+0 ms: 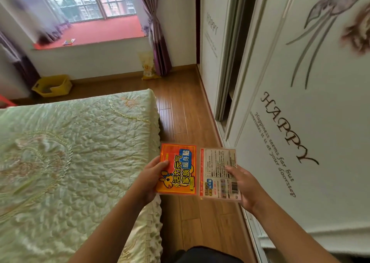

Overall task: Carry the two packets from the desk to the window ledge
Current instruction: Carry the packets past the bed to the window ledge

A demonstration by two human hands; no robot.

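Note:
My left hand (149, 179) grips an orange packet (178, 168) with a cartoon animal, front side up, thumb on its left edge. My right hand (243, 186) grips a second packet (217, 172), pale printed back side up with a barcode, thumb on its right side. Both packets are held flat, side by side, over the wooden floor at waist height. The red window ledge (104, 30) lies far ahead at the top left, under the window. The desk is out of sight.
A bed with a green quilt (70, 152) fills the left. A white wardrobe with sliding doors (300, 102) stands on the right; a wooden floor aisle (180, 102) runs between them. A yellow bin (53, 85) and a bag (148, 66) sit below the ledge, and a small colourful item (68, 41) on it.

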